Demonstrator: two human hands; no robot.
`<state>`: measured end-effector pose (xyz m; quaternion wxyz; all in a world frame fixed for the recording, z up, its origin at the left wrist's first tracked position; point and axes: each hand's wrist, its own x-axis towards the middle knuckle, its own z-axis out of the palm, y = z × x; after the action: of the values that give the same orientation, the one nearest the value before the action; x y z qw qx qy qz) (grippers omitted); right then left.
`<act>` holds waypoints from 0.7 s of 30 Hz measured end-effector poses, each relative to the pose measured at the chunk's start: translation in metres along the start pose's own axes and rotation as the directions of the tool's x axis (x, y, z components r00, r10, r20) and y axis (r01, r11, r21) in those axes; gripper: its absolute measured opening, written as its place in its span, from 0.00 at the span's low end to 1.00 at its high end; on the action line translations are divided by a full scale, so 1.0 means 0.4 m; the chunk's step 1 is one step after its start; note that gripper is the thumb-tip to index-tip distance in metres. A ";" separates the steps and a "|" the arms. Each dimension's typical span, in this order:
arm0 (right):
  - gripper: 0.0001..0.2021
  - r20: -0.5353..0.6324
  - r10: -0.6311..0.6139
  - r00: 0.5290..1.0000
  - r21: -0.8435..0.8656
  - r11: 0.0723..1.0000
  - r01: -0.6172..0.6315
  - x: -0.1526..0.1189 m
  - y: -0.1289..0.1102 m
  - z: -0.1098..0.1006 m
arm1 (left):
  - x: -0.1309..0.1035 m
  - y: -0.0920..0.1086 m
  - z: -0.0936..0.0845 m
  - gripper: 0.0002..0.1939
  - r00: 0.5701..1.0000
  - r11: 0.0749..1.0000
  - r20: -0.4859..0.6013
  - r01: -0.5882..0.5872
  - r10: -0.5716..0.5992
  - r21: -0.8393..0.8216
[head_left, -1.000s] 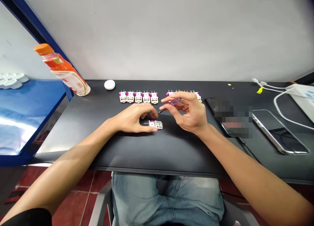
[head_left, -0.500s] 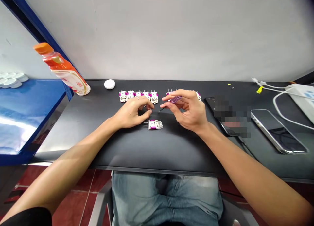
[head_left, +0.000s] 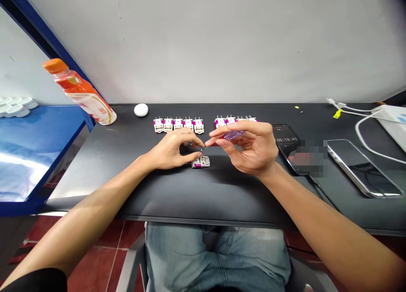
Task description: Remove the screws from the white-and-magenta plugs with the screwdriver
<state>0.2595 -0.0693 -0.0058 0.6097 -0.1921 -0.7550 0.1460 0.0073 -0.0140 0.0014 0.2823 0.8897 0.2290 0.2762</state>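
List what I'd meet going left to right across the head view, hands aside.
Scalloped white piece → orange-capped bottle → white disc → row of five pronged parts → second, partly hidden row → timer phone → silver-edged phone.

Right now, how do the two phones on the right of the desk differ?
The left phone has its screen lit with timer digits; the right phone shows a dark, reflective screen. The left phone has a cable at its near end; the right phone has none visible. Both lie face up on the desk.
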 end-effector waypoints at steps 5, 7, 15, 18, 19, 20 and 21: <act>0.31 0.026 0.021 0.999 -0.006 1.000 -0.021 0.000 -0.003 0.000 | 0.002 0.005 0.003 0.06 1.000 0.999 -0.004 -0.015 0.015 -0.032; 0.30 0.032 0.034 0.999 -0.007 0.999 -0.034 -0.003 -0.003 0.001 | 0.002 0.006 0.004 0.05 0.999 0.999 -0.008 -0.035 0.035 -0.040; 0.28 0.052 0.048 0.997 -0.022 0.999 -0.047 -0.005 0.001 -0.005 | 0.001 0.009 0.001 0.07 0.997 0.997 0.059 -0.049 0.053 -0.062; 0.33 0.085 -0.035 0.996 -0.086 0.995 0.042 0.001 -0.003 -0.011 | 0.001 0.010 0.002 0.08 0.994 0.996 0.088 -0.054 0.060 -0.074; 0.35 0.106 -0.066 0.992 -0.098 0.992 0.077 0.003 -0.005 -0.012 | 0.001 0.010 0.002 0.08 0.994 0.996 0.092 -0.057 0.064 -0.076; 0.38 0.130 -0.088 0.988 -0.096 0.990 0.101 0.005 -0.008 -0.013 | 0.001 0.009 0.003 0.08 0.993 0.995 0.094 -0.061 0.068 -0.076; 0.40 0.154 -0.094 0.984 -0.087 0.990 0.108 0.007 -0.011 -0.013 | 0.000 0.008 0.004 0.08 0.993 0.995 0.094 -0.066 0.073 -0.076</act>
<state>0.2635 -0.0717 -0.0003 0.5482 -0.1707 -0.8135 0.0926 0.0091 -0.0169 0.0025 0.3153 0.8986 0.1739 0.2507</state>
